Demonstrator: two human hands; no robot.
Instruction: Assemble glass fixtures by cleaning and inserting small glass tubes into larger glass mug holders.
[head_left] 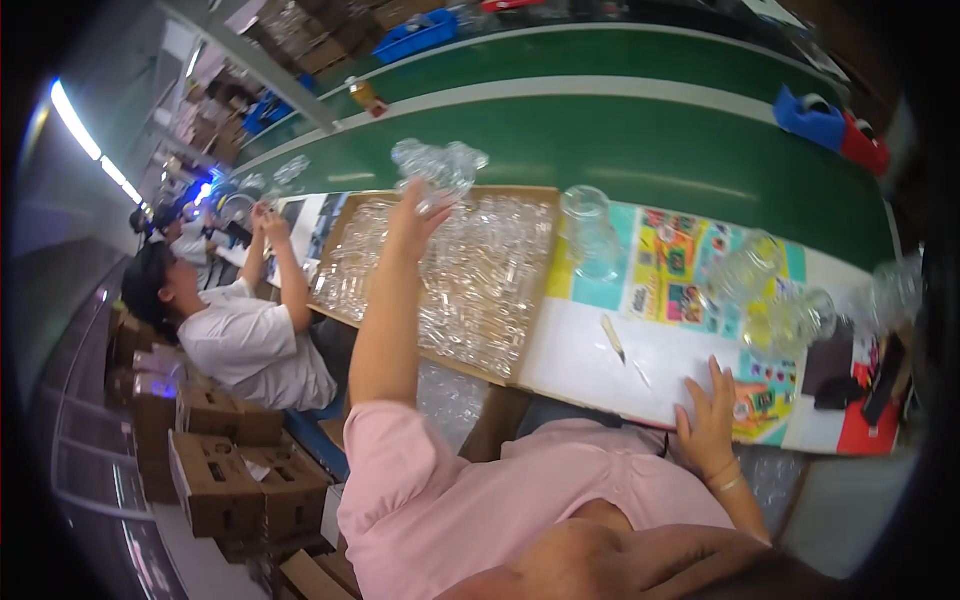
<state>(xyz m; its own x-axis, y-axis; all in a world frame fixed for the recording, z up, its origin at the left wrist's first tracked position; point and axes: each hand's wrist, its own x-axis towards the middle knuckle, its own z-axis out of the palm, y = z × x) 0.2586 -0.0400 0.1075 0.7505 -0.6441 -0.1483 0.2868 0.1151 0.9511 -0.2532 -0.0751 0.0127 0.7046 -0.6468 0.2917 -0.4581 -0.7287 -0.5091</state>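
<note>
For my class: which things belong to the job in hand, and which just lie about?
Likely the job: clear vessel in the left hand; shallow box of clear pieces; clear vases.

Apparently lying about: pointed tool; blue holder; stacked cartons.

White tube lights (76, 121) shine left of a long green counter (690, 135).

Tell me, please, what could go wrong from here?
The clear ware in the left hand could slip and knock against the clear pieces in the cardboard tray. The dark-tipped tool lying near the right hand might prick it, if sharp; I cannot tell. The clear vessels close together on the right might topple if bumped.
</note>
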